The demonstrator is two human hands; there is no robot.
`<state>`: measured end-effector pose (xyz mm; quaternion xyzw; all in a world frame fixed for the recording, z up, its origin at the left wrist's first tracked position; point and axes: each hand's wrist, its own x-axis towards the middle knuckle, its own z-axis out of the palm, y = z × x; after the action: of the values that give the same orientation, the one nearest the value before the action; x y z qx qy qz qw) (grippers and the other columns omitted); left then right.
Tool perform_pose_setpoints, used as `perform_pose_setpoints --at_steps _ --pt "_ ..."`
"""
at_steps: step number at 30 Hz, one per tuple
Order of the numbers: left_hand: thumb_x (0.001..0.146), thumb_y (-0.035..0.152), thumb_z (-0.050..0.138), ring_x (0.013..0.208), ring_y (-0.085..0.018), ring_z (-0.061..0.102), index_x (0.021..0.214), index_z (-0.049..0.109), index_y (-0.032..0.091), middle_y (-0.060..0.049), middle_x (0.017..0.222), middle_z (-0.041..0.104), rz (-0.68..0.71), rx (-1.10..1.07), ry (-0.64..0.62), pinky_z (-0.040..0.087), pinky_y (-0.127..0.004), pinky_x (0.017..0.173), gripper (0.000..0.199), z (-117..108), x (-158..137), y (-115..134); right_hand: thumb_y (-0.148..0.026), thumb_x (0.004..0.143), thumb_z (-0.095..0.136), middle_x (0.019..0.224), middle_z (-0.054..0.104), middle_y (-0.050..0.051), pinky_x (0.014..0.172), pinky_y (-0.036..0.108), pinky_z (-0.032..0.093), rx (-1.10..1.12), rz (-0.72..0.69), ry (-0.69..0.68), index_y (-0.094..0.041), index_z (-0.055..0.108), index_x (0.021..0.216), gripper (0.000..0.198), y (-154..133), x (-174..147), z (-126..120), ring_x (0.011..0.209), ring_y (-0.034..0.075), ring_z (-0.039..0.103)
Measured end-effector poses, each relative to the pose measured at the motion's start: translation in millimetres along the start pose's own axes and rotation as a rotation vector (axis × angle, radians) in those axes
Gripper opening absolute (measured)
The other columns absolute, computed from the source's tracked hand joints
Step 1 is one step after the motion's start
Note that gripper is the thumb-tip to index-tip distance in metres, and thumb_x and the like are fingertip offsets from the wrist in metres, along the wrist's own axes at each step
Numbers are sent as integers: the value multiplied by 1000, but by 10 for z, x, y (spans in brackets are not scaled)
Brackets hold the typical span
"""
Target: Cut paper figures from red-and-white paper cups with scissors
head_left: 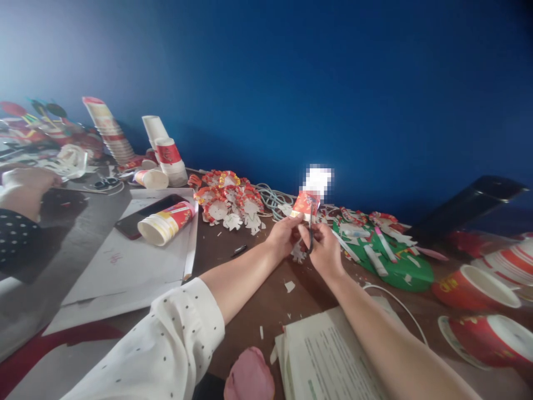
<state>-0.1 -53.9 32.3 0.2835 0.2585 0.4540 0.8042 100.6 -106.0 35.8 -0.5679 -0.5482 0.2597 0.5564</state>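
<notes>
- The blue wall [266, 83] fills the upper part of the view.
- Below it is the brown counter [216, 244], crowded with paper things.
- White paper [137, 266] covers part of its left side, with a dark phone [129, 225] and a lying stack of cups [166, 222] on top.
- Printed pages [328, 355] lie near the front, under the right forearm.
- A green sheet [416, 272] on the right carries markers and scraps.
- A heap of cut red-and-white pieces [229, 197] sits near the wall.
- Another person's hand [31, 180] is at the far left; its grip cannot be told.
- The left hand [287, 236] grips a red cup [300, 203] above the counter's middle; a pixelated white patch hides its upper part.
- The right hand [327, 247] is closed around dark scissors [311, 230], whose blades point up against the cup.
- A black pen [239, 250] lies beside the left forearm.
- A white scrap [290, 286] lies between the forearms.
</notes>
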Motion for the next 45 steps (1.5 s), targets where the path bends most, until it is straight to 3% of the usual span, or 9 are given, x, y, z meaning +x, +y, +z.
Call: perform_pose_setpoints --at_steps 4,12,20,30,37,45 --pt "78 38 66 31 -11 42 67 50 18 2 46 52 -1 -1 5 28 -24 33 28 31 -21 -15 -57 69 75 63 66 2 47 27 46 51 44 -2 -18 59 86 45 -60 -4 2 51 16 58" --pt "83 35 59 31 -11 42 67 49 19 2 43 50 -25 24 40 25 -23 33 25 84 -54 4 -60 68 74 66 67 3 47 27 48 78 62 7 -18 59 86 48 -156 -43 33 49 15 58" --pt "78 35 64 31 -11 42 70 49 19 4 44 51 -47 -10 75 25 -22 33 24 75 -46 -12 -57 67 76 71 68 4 47 27 49 116 62 4 -18 58 87 47 -71 -40 52 52 15 59" --pt "79 34 63 30 -11 43 71 50 18 2 49 55 -48 -22 26 29 -23 31 21 68 -45 -13 -58 70 73 60 63 0 46 28 47 122 75 1 -20 56 83 43 -165 -52 46 46 14 56" --pt "83 34 61 31 -12 44 70 49 17 2 45 52 30 -17 -72 33 -23 31 24 31 -18 -25 -55 76 69 52 58 -2 43 24 41 89 111 -15 -20 55 73 38 -264 -55 38 43 11 50" --pt "82 36 63 31 -11 45 73 49 17 3 44 51 41 4 -50 36 -22 34 25 25 -4 -39 -55 78 66 50 55 -3 41 21 37 261 167 -19 -19 53 64 41 -225 -52 70 43 8 47"
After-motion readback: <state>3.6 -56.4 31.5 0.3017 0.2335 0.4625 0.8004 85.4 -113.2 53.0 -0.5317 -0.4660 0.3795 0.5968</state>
